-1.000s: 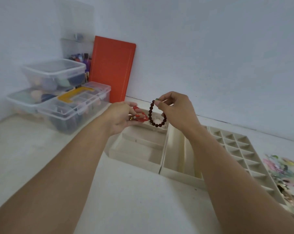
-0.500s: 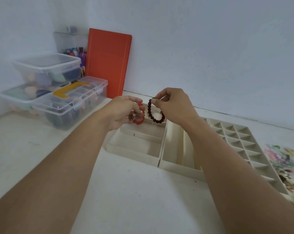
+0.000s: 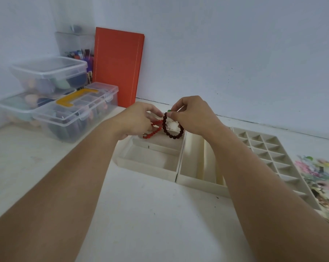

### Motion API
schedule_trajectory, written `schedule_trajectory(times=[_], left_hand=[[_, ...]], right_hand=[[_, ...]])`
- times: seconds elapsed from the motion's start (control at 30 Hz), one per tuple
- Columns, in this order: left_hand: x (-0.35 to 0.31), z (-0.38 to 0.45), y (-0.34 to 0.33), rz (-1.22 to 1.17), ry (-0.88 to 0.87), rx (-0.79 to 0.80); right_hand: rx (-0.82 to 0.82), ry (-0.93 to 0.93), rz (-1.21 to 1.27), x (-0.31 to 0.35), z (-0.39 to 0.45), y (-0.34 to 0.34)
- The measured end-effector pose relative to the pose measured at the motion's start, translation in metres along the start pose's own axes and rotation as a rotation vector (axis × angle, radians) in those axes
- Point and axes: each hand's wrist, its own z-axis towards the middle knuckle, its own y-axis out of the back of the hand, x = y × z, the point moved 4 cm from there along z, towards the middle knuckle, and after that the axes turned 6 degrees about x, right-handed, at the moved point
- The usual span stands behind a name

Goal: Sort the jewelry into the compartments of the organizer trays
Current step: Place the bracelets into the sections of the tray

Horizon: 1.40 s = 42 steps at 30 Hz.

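Between the two hands, over the far end of the left tray [image 3: 150,163], two bracelets are held clear of the compartments. A dark brown bead bracelet [image 3: 172,129] is pinched at its top by thumb and forefinger of the right hand [image 3: 193,115]; the loop hangs free below, with a small green bead seen at the pinch. A red bead bracelet [image 3: 153,129] is gripped in the curled fingers of the left hand [image 3: 139,120], partly hidden by them. The two loops are just beside each other; contact cannot be confirmed.

Step judged in hand: the two bracelets being separated before placement. Next move calls for one loop to be lowered into a wide compartment of the left tray and released without snagging the other.

Right of that tray, a long-slot tray [image 3: 197,161] is butted against it; further right a small-grid tray [image 3: 267,148], then a loose pile of mixed jewelry [image 3: 322,176] at the frame edge. Some pale item is seen in the far compartment, too blurred to name.

Surface: a white tabletop [image 3: 141,214], plain pale wall behind. Far left, stacked clear storage boxes [image 3: 52,95]; an orange folder [image 3: 118,67] leaned on the wall.
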Motion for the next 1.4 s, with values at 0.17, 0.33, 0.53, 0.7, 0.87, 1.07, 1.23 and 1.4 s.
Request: schedule_trajectory(times=[0.17,0.33,0.53,0.7,0.87,1.07,1.23,1.4], left_hand=[[0.006,0.003,0.001,0.222,-0.013,-0.024],[0.010,0.006,0.005,0.357,-0.014,-0.095],[0.008,0.008,0.005,0.469,-0.052,-0.122],[0.006,0.007,-0.002,0.617,-0.016,-0.066],[0.007,0.005,-0.007,0.715,0.024,-0.045],[0.007,0.005,-0.010,0.760,0.022,-0.051],[-0.002,0.003,-0.008,0.574,-0.018,-0.048],[-0.004,0.002,-0.011,0.465,0.032,0.025]], right_hand=[[0.028,-0.017,-0.025,0.000,-0.002,-0.002],[0.033,-0.017,-0.034,-0.001,-0.002,-0.002],[0.018,-0.018,-0.041,-0.002,-0.001,0.001],[0.012,-0.025,-0.038,-0.003,0.001,0.001],[0.005,-0.024,-0.032,-0.004,0.001,0.002],[-0.003,-0.020,-0.025,-0.004,0.001,0.004],[-0.014,-0.009,-0.033,-0.003,0.000,0.007],[-0.009,-0.012,-0.037,-0.004,0.000,0.007]])
